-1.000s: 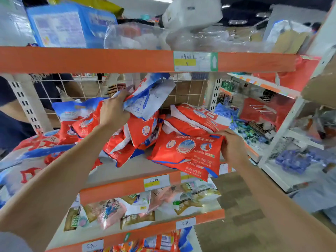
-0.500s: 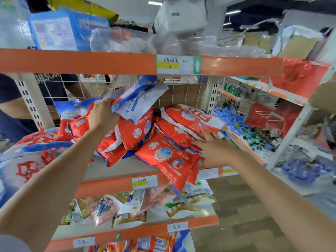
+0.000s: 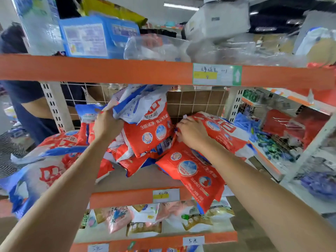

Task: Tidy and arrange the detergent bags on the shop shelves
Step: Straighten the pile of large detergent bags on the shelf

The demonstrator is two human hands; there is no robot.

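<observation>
Several red-and-white detergent bags (image 3: 151, 135) lie jumbled on the middle shelf (image 3: 138, 180), glossy plastic, blue trim, round blue-and-white emblems, white print on red. Upright bag (image 3: 145, 120) at centre leans back toward the wire grid (image 3: 196, 102), its top white and blue, crumpled. Left hand (image 3: 107, 124) grip closed on that crumpled top edge, fingers curled into the plastic. Right hand (image 3: 192, 133) rests on the slanted bag (image 3: 223, 131) at right, fingers bent at its left end; looks like a pinch on the edge, bag tilted down toward the shelf's right side. Front bag (image 3: 192, 171) lies face up, its lower end hanging over the orange shelf lip (image 3: 127, 197). More bags piled at far left (image 3: 45, 166), blurred. Price label (image 3: 165, 195) on the lip, beside the overhanging bag. Lower shelf holds small beige and pink packets (image 3: 143, 219). Top shelf carries a blue pack (image 3: 94, 37) and clear wrapped goods. Person in dark shirt (image 3: 23, 99) behind the rack, left.
</observation>
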